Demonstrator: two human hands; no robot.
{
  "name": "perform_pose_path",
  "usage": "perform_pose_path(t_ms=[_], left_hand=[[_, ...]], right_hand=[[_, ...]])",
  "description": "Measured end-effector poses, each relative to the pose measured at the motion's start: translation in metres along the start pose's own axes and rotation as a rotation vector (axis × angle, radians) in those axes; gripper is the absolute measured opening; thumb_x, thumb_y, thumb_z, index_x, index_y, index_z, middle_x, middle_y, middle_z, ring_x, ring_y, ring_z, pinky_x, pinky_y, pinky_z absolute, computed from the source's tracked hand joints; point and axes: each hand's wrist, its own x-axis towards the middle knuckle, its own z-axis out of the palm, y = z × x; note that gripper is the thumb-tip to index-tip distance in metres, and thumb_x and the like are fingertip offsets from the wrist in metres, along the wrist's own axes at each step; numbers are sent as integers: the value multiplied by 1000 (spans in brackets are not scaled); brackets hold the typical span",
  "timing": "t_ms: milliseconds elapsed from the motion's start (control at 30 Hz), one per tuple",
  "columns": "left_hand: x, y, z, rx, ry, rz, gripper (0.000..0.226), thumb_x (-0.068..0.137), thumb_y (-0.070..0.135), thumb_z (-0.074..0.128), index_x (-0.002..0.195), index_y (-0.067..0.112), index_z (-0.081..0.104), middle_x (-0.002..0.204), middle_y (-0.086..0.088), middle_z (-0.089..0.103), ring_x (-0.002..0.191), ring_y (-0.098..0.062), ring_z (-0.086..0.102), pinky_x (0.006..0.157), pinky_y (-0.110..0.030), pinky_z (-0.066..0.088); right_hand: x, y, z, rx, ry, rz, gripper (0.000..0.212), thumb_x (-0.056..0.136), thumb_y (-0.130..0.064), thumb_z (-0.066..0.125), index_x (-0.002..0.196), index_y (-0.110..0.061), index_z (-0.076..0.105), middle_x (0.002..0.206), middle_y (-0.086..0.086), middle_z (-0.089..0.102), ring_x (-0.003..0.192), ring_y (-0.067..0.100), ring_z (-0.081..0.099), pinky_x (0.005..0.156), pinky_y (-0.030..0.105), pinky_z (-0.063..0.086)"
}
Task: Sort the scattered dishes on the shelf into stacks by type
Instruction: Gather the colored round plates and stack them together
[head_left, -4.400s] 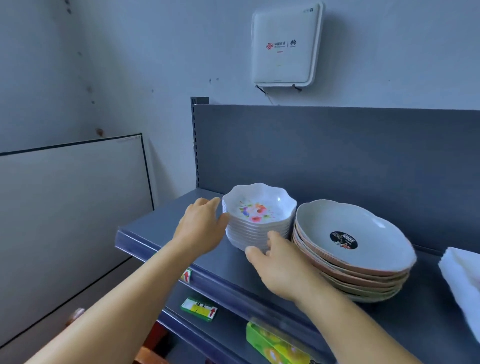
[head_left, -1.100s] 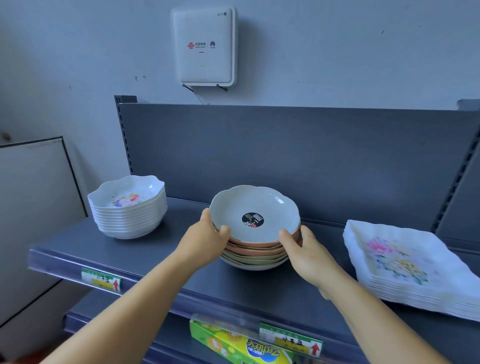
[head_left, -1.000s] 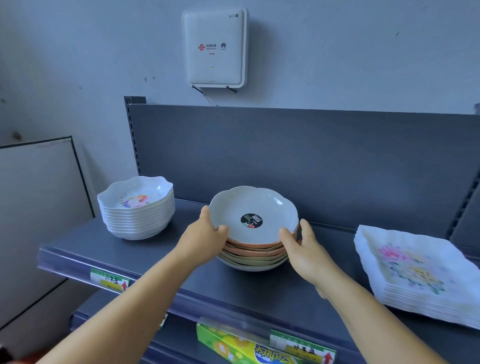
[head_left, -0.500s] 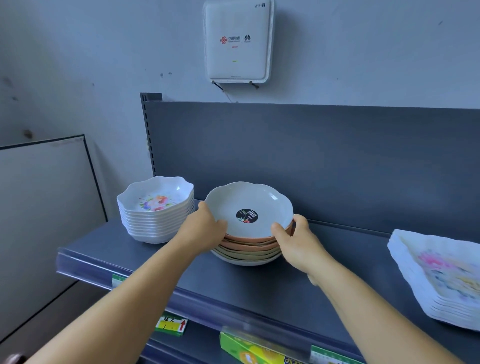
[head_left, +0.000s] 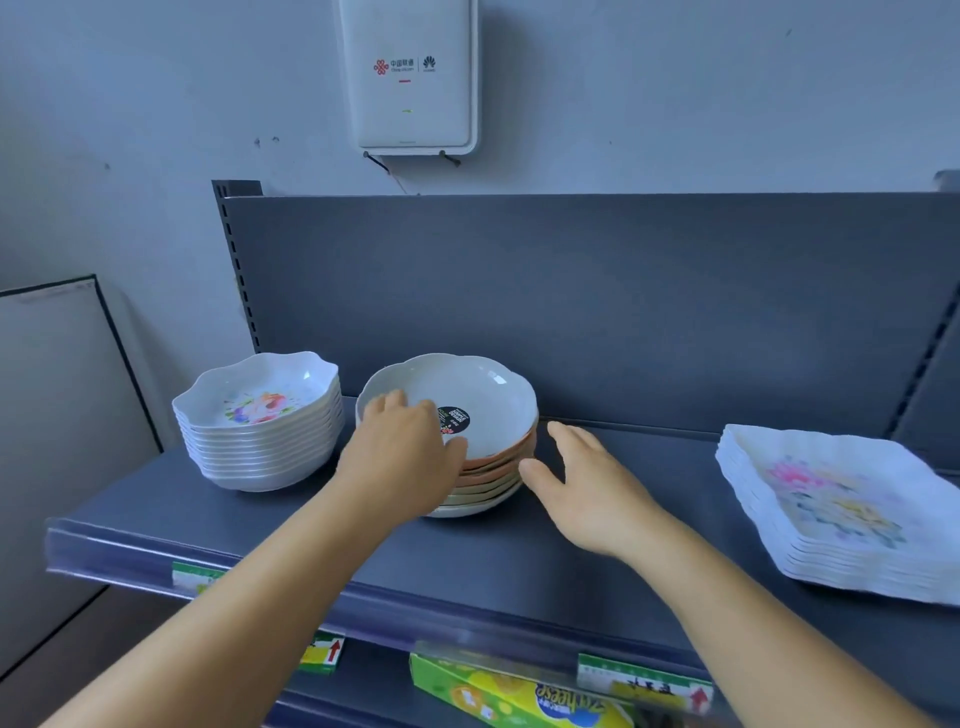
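- White floral bowls (head_left: 260, 415) stacked at the shelf (head_left: 597, 551) left end; square plates (head_left: 841, 514) at the right edge.
- Round plates (head_left: 483, 447) stacked mid-shelf; sorting looks done.
- Left hand (head_left: 402, 457) rests spread on their rim; right hand (head_left: 592, 488) wide, empty, beside.

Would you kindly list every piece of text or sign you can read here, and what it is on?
"China Unicom" logo with Chinese characters, beside a Huawei logo: white wall box.
Upside-down "cheese": green package on the lower shelf.
Red arrows: shelf price tags; their print is blurred.
Round black sticker in the top dish: too small to read.
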Motion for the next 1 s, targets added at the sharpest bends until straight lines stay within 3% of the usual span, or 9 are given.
perform_pose_path(t_ms=[67,133,267,467,600,800,867,933,1000], left_hand=[[-8,21,3,22,-16,99,41,96,40,41,119,9,54,125,-7,49,125,-26,39,94,-32,37],[-16,44,9,-7,-44,176,42,95,40,43,124,11,54,127,-5,50,126,-25,41,95,-31,37],[-30,95,28,-63,-68,248,40,94,42,44,122,14,55,120,-3,56,119,-24,48,91,-33,42],[-42,172,59,-114,-113,300,51,97,45,41,141,20,43,138,0,50,128,-19,45,100,-35,45],[-47,217,72,-100,-154,308,46,98,45,38,134,18,48,132,-1,53,125,-21,47,96,-34,47],[-48,260,87,-99,-177,225,37,100,42,30,106,11,49,98,-7,55,88,-25,51,73,-33,43],[-47,267,90,-133,-171,181,34,100,39,29,105,10,46,89,-5,52,80,-25,48,68,-32,39],[-47,270,92,-191,-185,145,29,100,35,30,102,10,43,79,-2,51,71,-24,48,61,-31,36],[-46,270,94,-301,-216,99,21,99,31,32,97,11,40,70,1,48,60,-19,45,51,-30,32]], right_hand=[[-13,12,-10,-114,17,-41,64,98,-49,35,152,-19,18,161,-7,15,145,16,21,114,33,24],[-25,26,-22,-205,30,-69,63,99,-48,33,152,-17,18,160,-6,18,147,16,16,115,30,20],[-53,64,-55,-253,51,-38,54,100,-45,32,145,-14,33,153,-5,31,142,15,23,112,28,23],[-83,132,-103,-286,73,4,50,100,-43,32,141,-16,40,150,-6,34,140,15,25,111,26,20],[-98,177,-131,-314,110,30,47,100,-42,33,138,-17,43,149,-8,35,140,12,25,111,24,21],[-111,227,-157,-294,126,171,47,101,-39,32,139,-13,39,149,-1,35,137,21,29,107,31,30],[-110,240,-159,-216,97,240,45,101,-39,32,138,-16,37,143,0,40,129,22,39,97,33,37],[-109,249,-159,-77,86,300,25,99,-38,32,110,-20,46,117,2,52,95,17,52,72,30,41],[-108,253,-157,81,92,343,22,99,-37,32,89,-20,42,88,0,51,69,13,45,57,28,34]])
